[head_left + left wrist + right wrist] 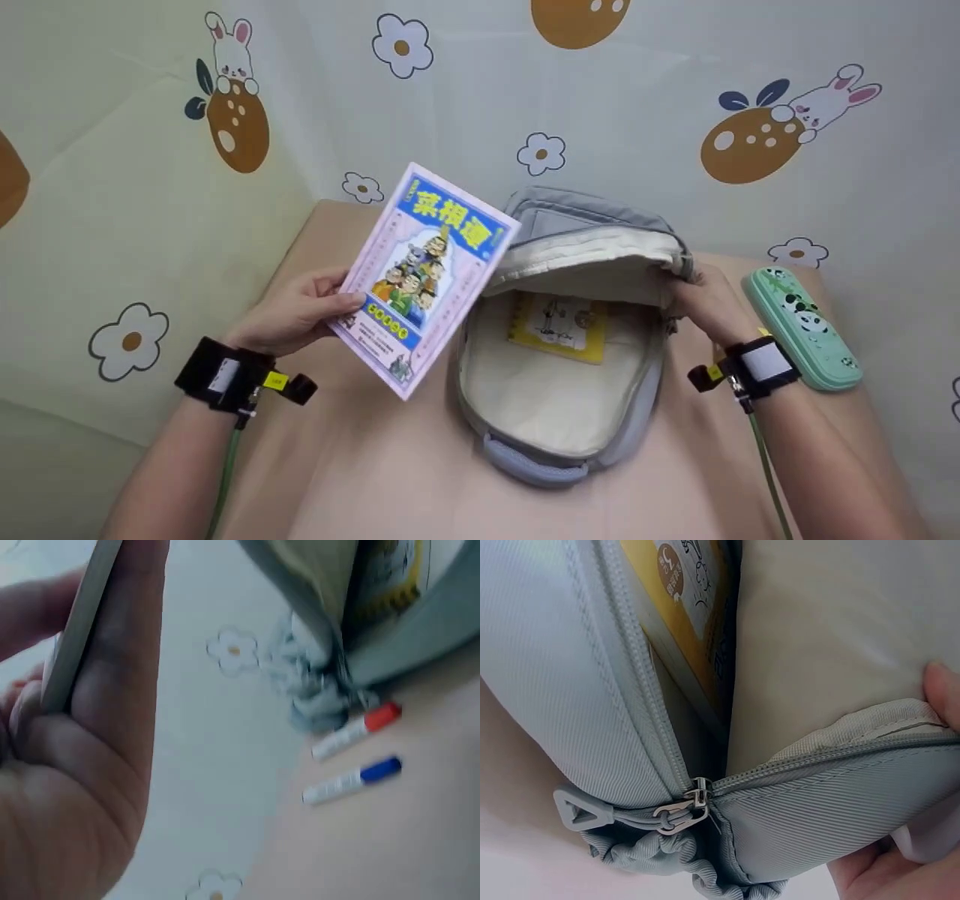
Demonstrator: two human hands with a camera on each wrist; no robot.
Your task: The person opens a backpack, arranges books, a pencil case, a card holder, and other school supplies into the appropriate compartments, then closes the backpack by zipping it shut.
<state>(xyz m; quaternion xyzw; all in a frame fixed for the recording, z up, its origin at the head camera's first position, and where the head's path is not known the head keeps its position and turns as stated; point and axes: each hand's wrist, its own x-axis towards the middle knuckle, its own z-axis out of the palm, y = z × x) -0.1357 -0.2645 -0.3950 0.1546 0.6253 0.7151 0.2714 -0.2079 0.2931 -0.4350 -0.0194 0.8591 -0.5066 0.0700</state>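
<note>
We see a backpack (570,225) of grey twill-woven cloth with matt cream lining, metal zipper sliders (686,806) and a rubbery pull tab (577,811). The book (420,277) has a glossy paper cover; at 3 o'clock, the pencil case (802,326) looks smooth, matt plastic.

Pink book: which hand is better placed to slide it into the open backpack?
Probably left: the left hand already grips the pink book beside the backpack opening, while the right hand holds the flap open.

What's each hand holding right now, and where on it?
Left hand pinches the pink book at its lower left edge, thumb on the cover. Right hand grips the grey backpack by the rim of its opening, beside the zipper, holding it open.
</note>
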